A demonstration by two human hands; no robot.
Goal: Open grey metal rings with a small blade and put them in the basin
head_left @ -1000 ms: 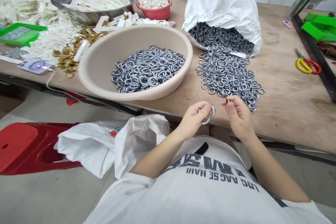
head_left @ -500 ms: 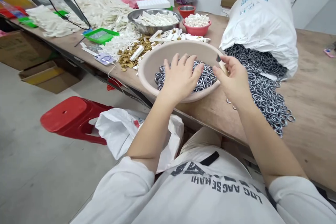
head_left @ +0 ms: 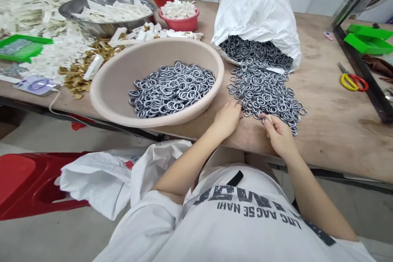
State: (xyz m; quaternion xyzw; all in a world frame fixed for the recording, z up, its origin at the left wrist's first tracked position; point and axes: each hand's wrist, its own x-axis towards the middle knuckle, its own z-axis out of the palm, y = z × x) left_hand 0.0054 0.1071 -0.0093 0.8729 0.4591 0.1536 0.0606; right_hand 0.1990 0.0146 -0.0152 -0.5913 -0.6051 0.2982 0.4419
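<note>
Silvery metal rings [head_left: 264, 90], loosely heaped, interlocked

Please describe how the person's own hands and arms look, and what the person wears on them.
The left hand and the right hand are bare, with no gloves, and the forearms are bare too. The person wears a white T-shirt with short sleeves and dark printed letters across the front.
</note>
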